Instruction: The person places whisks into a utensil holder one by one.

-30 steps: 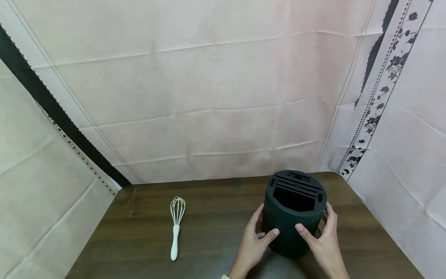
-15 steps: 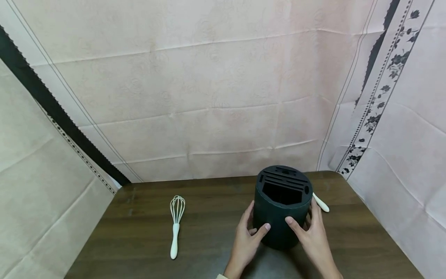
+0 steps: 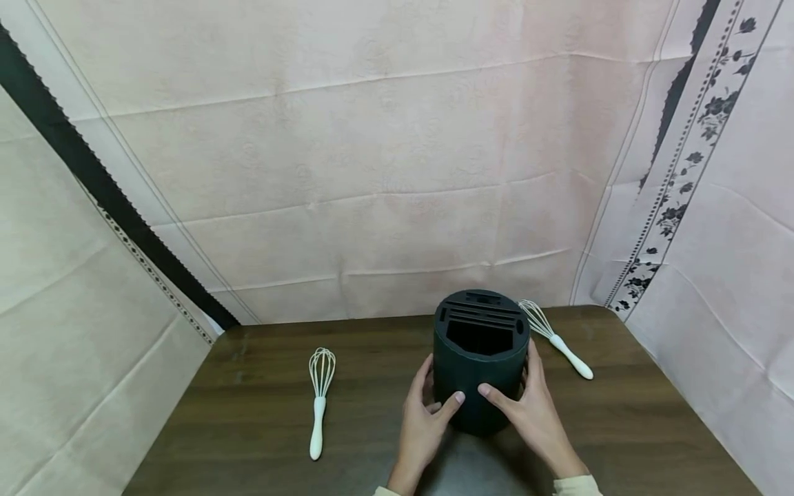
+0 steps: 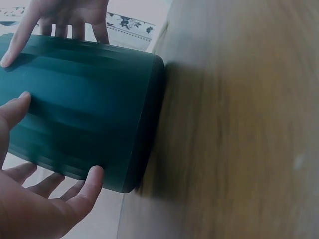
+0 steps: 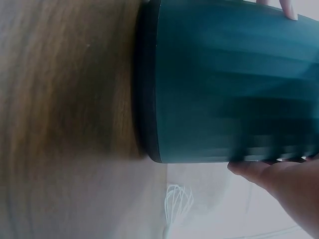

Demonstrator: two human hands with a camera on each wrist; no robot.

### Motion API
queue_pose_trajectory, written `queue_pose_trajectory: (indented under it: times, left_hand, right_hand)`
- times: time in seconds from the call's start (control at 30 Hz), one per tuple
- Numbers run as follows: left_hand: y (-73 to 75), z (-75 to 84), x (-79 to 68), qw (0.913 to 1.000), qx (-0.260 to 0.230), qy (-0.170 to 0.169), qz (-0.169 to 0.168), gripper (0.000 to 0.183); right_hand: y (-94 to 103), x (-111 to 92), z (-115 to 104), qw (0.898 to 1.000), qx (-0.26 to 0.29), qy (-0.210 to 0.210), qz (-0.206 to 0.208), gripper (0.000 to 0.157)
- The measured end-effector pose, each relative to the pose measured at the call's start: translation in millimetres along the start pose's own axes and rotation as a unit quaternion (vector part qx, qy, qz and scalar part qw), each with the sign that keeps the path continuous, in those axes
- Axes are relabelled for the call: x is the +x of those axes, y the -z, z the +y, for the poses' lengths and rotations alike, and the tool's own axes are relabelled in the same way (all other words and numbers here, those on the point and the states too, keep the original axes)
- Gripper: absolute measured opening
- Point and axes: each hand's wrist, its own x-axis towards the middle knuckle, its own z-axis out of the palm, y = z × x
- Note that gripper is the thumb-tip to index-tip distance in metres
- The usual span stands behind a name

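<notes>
A dark green cylindrical knife holder (image 3: 480, 386), with a slotted black top, stands upright between the two hands. My left hand (image 3: 417, 427) grips its left side, thumb across the front and fingers round the side. On the opposite side my right hand (image 3: 536, 420) holds it the same way. The left wrist view shows the left hand (image 4: 45, 199) below the holder's wall (image 4: 84, 109) and the right hand (image 4: 67, 17) above. In the right wrist view, the right hand (image 5: 289, 184) touches the holder (image 5: 214, 89). Whether its base touches the table cannot be told.
A white whisk (image 3: 317, 420) lies on the wooden table (image 3: 260, 427) to the left. Behind the right hand, another white whisk (image 3: 561, 344) lies slanted near the back edge. Pale cloth (image 3: 384, 172) hangs behind the table and along both sides.
Both hands have carried the knife holder leftward and slightly away. The right whisk, hidden behind it at first, has come into sight. The left whisk has stayed put on the table.
</notes>
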Motion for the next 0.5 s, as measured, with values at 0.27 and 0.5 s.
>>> queue_pose_trajectory:
  times: [0.27,0.5]
  left_hand:
    - [6.5,0.2,4.1,0.9969,0.073,0.004,0.030,0.091]
    - [17.0,-0.4,7.9,0.9948,0.094,-0.015,0.038,0.100]
  right_hand:
    - [-8.2,11.1,-0.6,1.000,0.014,0.012,-0.017,0.112]
    - [-15.7,20.4,-0.7,0.998,0.036,0.029,-0.041,0.109]
